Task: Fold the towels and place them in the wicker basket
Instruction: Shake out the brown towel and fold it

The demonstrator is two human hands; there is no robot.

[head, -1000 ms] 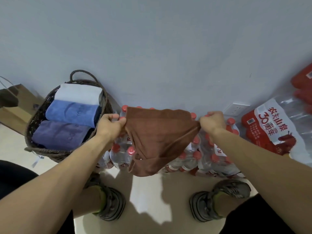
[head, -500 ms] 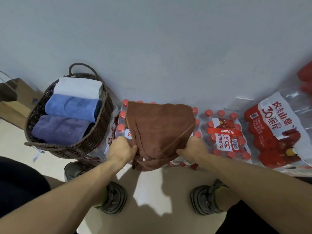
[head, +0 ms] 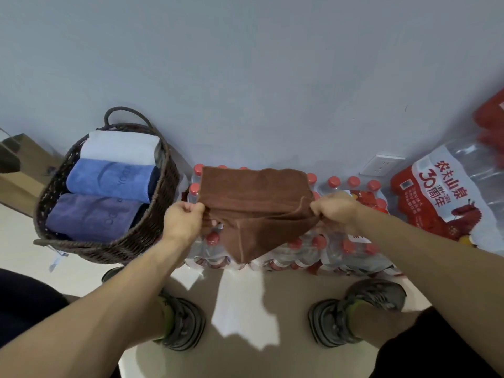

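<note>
1. Pale blue-grey wall (head: 245, 77) behind, beige floor (head: 245, 309) below, shrink-wrapped packs of red-capped water bottles (head: 338, 246) along the wall base.
2. Left hand (head: 183, 220) fisted, pinching the left edge of the brown towel (head: 256, 205).
3. Right hand (head: 334, 210) fisted on the towel's right edge; towel stretched between both hands, lower part sagging over the bottles.
4. Wicker basket (head: 152, 230) just left of the left hand, holding folded white towel (head: 120, 147), blue towel (head: 109, 180), purple towel (head: 92, 216).
5. Grey shoes (head: 335, 320) below the hands.

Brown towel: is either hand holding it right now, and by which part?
Both. The left hand pinches the brown towel's left edge and the right hand pinches its right edge. It is stretched between them above the water bottles.
</note>
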